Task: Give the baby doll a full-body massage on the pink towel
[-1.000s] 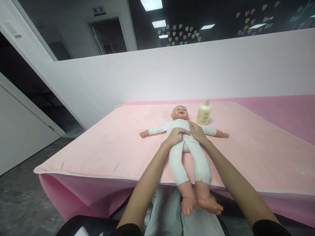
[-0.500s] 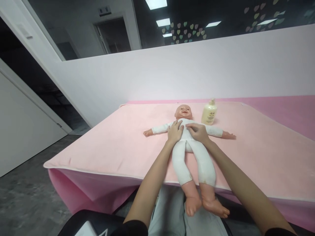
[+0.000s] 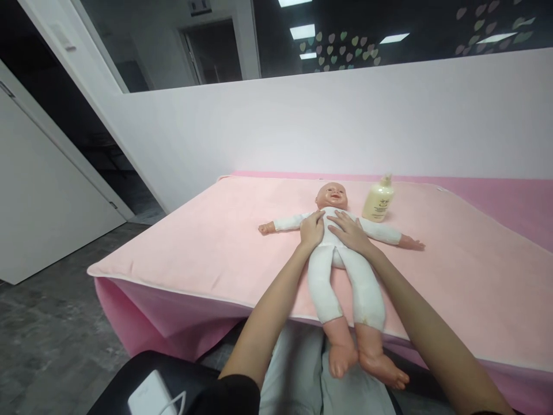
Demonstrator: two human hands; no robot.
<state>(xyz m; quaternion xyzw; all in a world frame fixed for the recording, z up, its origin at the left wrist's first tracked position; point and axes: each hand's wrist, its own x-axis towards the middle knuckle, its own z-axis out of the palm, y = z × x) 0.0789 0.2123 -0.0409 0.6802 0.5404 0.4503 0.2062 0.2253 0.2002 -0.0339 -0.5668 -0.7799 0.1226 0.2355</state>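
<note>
- Running lengthwise away from the seated person, the doll [image 3: 332, 241] lies on its back, feet nearest the body, head farthest; its long axis slants slightly, the head toward the person's left and the feet toward their right.
- Below the doll's feet I see the pale trousers [image 3: 289, 363]; both feet overhang the front edge of the pink blanket [image 3: 194, 242], so that edge crosses under its lower legs.
- To the doll's left, from the person's side, and lower than its feet, a white device [image 3: 151, 394] with a cable sits on a black chair [image 3: 125, 383].
- Over the doll's torso both hands rest, about equally near its midline. The left hand [image 3: 311, 230] is against one side of the trunk, fingers extended toward the chest; the right hand [image 3: 351, 233] lies open across the other side, fingers spread on the white cloth. Neither grips anything that I can make out.
- Straight out from the doll's shoulders go its arms, one past each hand; blanket spreads widely beyond both.
- Just beyond the doll's outstretched arm on the person's right, beside its head, a pump bottle [image 3: 377, 202] stands upright, nearer the right hand.
- Past the doll's head come the blanket's far edge and the white wall [image 3: 311, 127], which bounds that side.
</note>
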